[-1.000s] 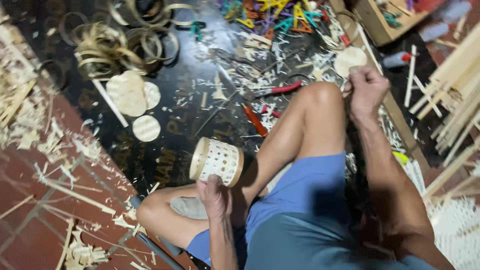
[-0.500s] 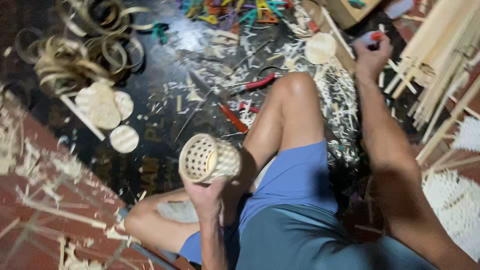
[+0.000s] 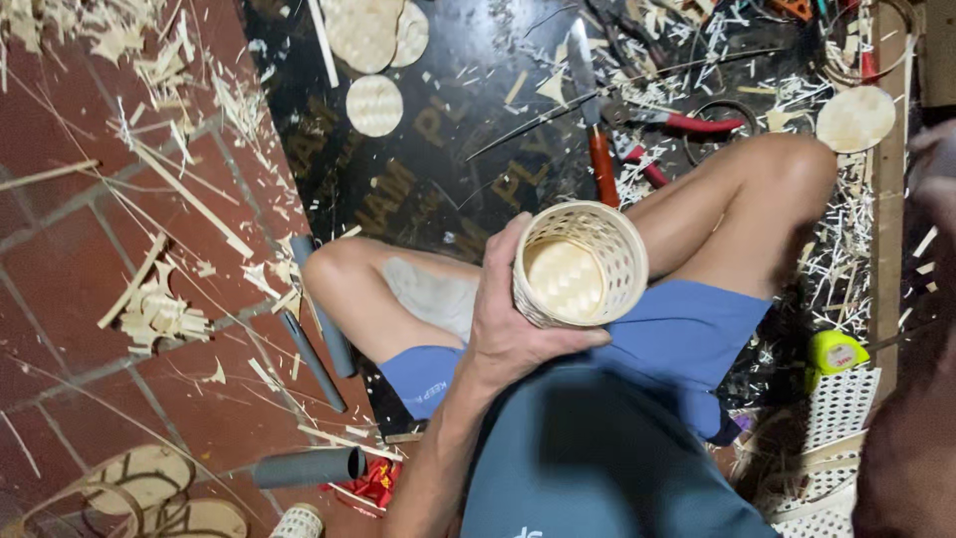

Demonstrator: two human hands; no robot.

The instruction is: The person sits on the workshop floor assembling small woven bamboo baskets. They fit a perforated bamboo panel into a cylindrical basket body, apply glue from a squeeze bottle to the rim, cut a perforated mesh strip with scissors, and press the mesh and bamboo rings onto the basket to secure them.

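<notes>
Over the lap, a small woven basket sits gripped in the left hand.

Head view: the basket is pale, round, open-weave, its mouth facing up with the woven base visible inside, above the blue shorts. Earlier it lay sideways, lower. The right hand, formerly reaching toward the sticks, is a blur at the edge; its grip cannot be told.
</notes>
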